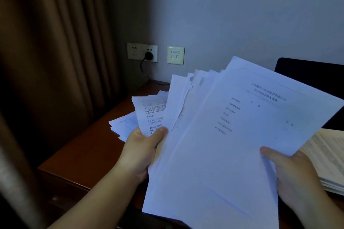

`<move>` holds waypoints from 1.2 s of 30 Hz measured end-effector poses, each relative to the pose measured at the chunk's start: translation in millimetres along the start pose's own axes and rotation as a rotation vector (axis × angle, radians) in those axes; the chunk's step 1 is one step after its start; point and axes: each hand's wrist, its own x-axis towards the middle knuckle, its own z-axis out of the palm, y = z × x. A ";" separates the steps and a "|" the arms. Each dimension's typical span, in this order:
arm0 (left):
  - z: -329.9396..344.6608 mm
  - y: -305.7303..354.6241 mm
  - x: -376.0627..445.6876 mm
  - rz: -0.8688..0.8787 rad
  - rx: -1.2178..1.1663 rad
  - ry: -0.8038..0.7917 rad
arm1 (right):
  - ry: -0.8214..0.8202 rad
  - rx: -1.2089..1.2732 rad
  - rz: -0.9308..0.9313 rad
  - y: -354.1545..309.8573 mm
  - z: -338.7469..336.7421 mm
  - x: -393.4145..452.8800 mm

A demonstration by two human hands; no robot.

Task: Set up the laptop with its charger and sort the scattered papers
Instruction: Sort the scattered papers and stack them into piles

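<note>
A fanned stack of white printed papers (pixel 223 135) is lifted above the desk, held on both sides. My left hand (pixel 141 150) grips its left edge with the thumb on top. My right hand (pixel 290 174) grips the lower right edge, thumb pressed on the top sheet. More loose papers (pixel 122 124) lie on the wooden desk (pixel 87 156) behind my left hand. The dark laptop lid (pixel 312 74) stands at the right, mostly hidden by the sheets. A black charger plug (pixel 149 55) sits in the wall socket (pixel 142 52), its cable (pixel 142 69) running down to the desk.
An open book (pixel 329 160) lies on the desk at the right, under my right hand's side. A second wall plate (pixel 175 55) is beside the socket. Brown curtains (pixel 55 42) hang at the left. The desk's left edge drops off near the curtain.
</note>
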 end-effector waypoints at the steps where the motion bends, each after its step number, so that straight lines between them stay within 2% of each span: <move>1: 0.2 0.5 -0.3 0.019 0.009 0.028 | 0.033 -0.002 -0.019 -0.5 0.1 0.2; 6: 0.5 0.6 -1.3 0.057 0.035 0.068 | 0.056 0.028 0.000 -2.2 0.2 0.6; 16: 0.5 -1.0 -4.7 0.014 0.149 -0.085 | -0.030 0.000 0.023 0.2 0.6 0.1; 21: -0.4 1.4 -4.7 -0.035 0.136 -0.102 | 0.001 0.042 -0.002 6.3 -0.8 3.8; 28: 0.1 1.1 -5.6 -0.044 0.196 -0.101 | -0.053 0.081 0.056 4.1 -0.7 3.4; 30: -1.0 1.5 -5.2 -0.058 0.175 -0.101 | -0.021 0.045 0.043 5.2 -0.1 3.9; 33: -2.2 0.6 -3.5 -0.065 0.131 -0.082 | 0.115 -0.083 -0.025 7.9 -1.8 6.6; 36: -2.4 -1.6 -1.8 -0.031 0.196 -0.043 | 0.164 -0.166 -0.076 9.8 -3.7 8.8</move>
